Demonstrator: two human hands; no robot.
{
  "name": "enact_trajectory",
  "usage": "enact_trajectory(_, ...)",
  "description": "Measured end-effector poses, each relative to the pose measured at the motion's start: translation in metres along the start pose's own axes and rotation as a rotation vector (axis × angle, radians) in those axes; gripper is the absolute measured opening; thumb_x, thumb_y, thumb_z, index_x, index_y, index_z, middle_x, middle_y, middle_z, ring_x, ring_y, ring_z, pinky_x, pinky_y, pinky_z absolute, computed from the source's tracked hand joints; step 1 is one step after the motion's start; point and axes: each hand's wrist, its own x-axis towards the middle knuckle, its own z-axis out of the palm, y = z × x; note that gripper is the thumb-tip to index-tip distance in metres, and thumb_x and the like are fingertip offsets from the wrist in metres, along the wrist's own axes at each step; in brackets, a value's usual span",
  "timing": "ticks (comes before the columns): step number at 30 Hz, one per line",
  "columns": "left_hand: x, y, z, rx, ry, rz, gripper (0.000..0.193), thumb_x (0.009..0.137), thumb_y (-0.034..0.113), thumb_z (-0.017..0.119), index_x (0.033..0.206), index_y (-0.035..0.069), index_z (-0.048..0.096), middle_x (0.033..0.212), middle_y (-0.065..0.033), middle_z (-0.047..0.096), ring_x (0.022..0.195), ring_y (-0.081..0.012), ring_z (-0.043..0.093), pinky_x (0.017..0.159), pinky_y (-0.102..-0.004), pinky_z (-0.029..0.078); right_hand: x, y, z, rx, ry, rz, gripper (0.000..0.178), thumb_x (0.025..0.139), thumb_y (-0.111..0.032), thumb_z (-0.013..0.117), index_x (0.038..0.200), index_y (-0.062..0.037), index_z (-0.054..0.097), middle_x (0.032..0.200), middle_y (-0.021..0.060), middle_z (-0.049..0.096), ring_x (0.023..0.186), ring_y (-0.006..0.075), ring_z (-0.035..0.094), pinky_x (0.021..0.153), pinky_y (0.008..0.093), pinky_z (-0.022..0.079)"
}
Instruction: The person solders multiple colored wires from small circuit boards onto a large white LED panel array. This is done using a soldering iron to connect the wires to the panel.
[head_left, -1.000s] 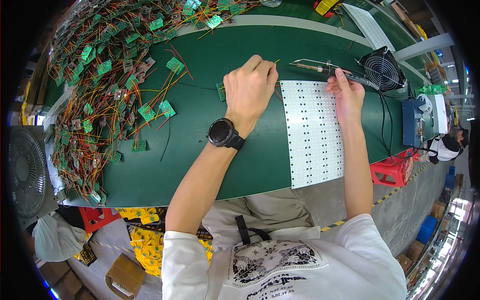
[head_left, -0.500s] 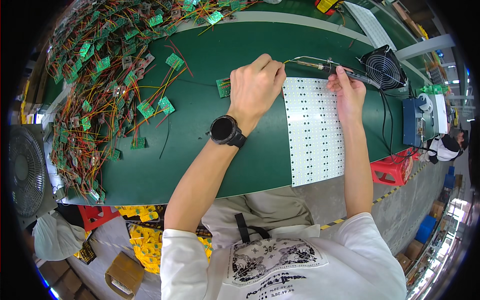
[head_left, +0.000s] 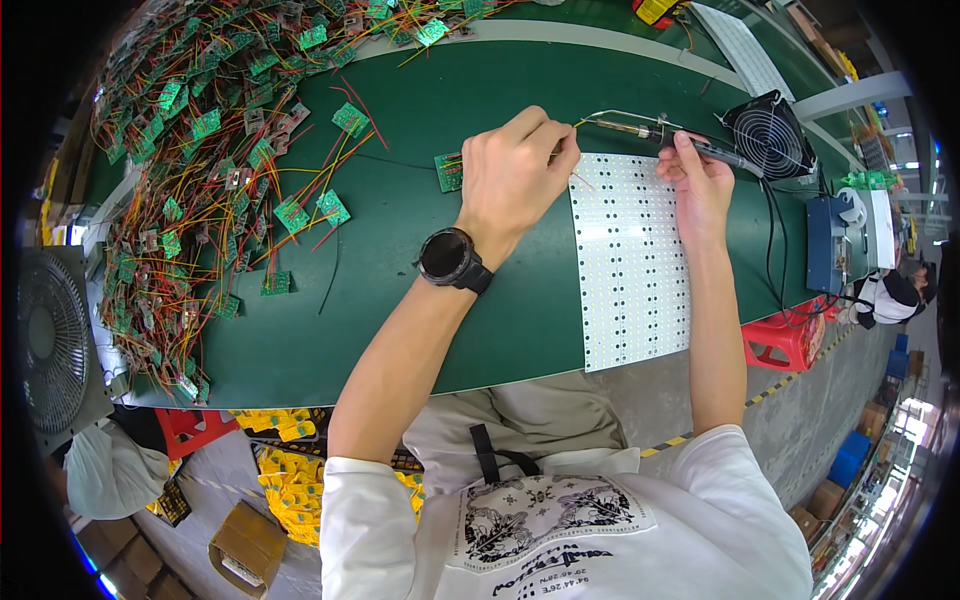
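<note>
now left hand (head_left: pixel 518 165) farther right than a second ago; yellow wire (head_left: pixel 577 124) seemingly within iron's (head_left: pixel 655 133) reach, contact too small to tell. left fingers pinching wire; right hand (head_left: pixel 698 185) gripping iron. green board (head_left: pixel 449 172) flat on table (head_left: pixel 520 320), just beside left hand, partly hidden. white panel (head_left: pixel 630 270) dotted, near both hands.

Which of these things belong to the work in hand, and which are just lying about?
Likely in use:
soldering iron, in the right hand
yellow wire, in the left hand
green board, beside the left hand
white panel, near both hands
heaped boards, apparently similar

Apparently just lying about:
red stool
brown box
grey fan
</note>
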Motion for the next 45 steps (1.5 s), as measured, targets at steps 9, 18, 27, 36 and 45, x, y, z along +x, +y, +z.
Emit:
enact_trajectory(9, 0.004, -0.004, -0.006, 0.238, -0.073, 0.072, 0.005, 0.083, 0.004, 0.067, 0.086, 0.008, 0.067, 0.087, -0.0001, 0.058, 0.063, -0.0178, 0.060, 0.050, -0.0322, 0.048, -0.003, 0.001, -0.003, -0.009, -0.058, -0.003, 0.023, 0.087, -0.005, 0.069, 0.106, 0.0057, 0.064, 0.082, 0.0150, 0.069, 0.064, 0.0189, 0.065, 0.059, 0.0265, 0.049)
enact_trajectory(18, 0.002, 0.001, -0.008, 0.270, -0.120, 0.095, 0.004, 0.083, 0.004, 0.065, 0.084, 0.008, 0.066, 0.085, -0.0014, 0.060, 0.058, -0.0219, 0.061, 0.049, -0.0341, 0.047, -0.007, -0.002, 0.001, -0.033, -0.095, -0.029, 0.020, 0.087, -0.004, 0.067, 0.105, 0.0057, 0.064, 0.082, 0.0135, 0.068, 0.065, 0.0180, 0.064, 0.059, 0.0271, 0.048)
enact_trajectory(27, -0.001, 0.003, -0.015, 0.135, -0.146, -0.027, 0.001, 0.081, 0.008, 0.069, 0.082, 0.008, 0.068, 0.071, -0.0017, 0.064, 0.056, -0.0218, 0.062, 0.049, -0.0315, 0.045, -0.007, -0.003, -0.001, -0.061, -0.113, -0.043, 0.020, 0.088, -0.005, 0.067, 0.106, 0.0043, 0.063, 0.082, 0.0126, 0.068, 0.066, 0.0172, 0.064, 0.060, 0.0274, 0.048)
enact_trajectory(36, -0.003, -0.001, -0.009, 0.194, -0.205, 0.032, 0.002, 0.082, 0.009, 0.068, 0.082, 0.007, 0.068, 0.072, -0.0030, 0.063, 0.056, -0.0244, 0.060, 0.050, -0.0335, 0.045, -0.009, -0.003, 0.001, -0.101, -0.130, -0.079, 0.021, 0.088, -0.007, 0.067, 0.106, 0.0043, 0.064, 0.083, 0.0128, 0.068, 0.066, 0.0173, 0.064, 0.060, 0.0274, 0.049)
enact_trajectory(45, -0.003, -0.001, -0.008, 0.173, -0.162, 0.021, 0.002, 0.082, 0.008, 0.068, 0.082, 0.006, 0.067, 0.072, -0.0027, 0.063, 0.055, -0.0248, 0.060, 0.049, -0.0343, 0.046, -0.009, -0.001, 0.001, -0.101, -0.135, -0.084, 0.022, 0.088, -0.006, 0.067, 0.106, 0.0049, 0.063, 0.083, 0.0133, 0.068, 0.065, 0.0174, 0.064, 0.060, 0.0272, 0.050)
